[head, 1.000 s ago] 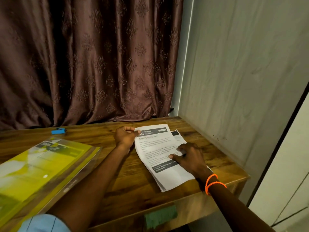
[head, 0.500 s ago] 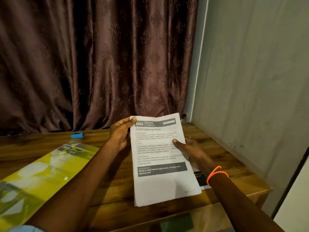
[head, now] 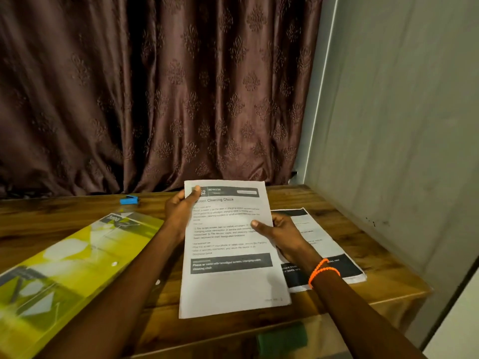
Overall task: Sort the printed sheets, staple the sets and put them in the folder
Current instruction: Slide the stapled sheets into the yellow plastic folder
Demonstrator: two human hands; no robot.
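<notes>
The task looks to be at its sorting stage. The left hand (head: 181,213) pinches the top left corner of a printed sheet (head: 230,255), thumb on its face, and the right hand (head: 282,235) grips the sheet's right edge, thumb on the front and fingers behind. The sheet is raised off the worktop (head: 375,244) and tilted toward the camera, its heading reading "Screen Cleaning Check". Whether this is a single page or several held together cannot be told from here.

To its right a pile (head: 321,244) of further sheets lies flat on the worktop, partly hidden by the right wrist; only the top page shows, so the number in it cannot be counted.

Nothing seems stapled yet: no staple is visible on the held sheet. A small blue object, probably the stapler (head: 128,200), sits untouched near the curtain, well apart from both hands. The yellow-green folder (head: 64,265) lies on the left of the worktop, just beside the left forearm. Whether it already holds any sheets cannot be told.

So what remains, by my judgement, is most of the job: finish sorting, staple each set, then load the folder.

Count: one held sheet, one pile, one stapler, one folder, two hands, both grasping the sheet.
</notes>
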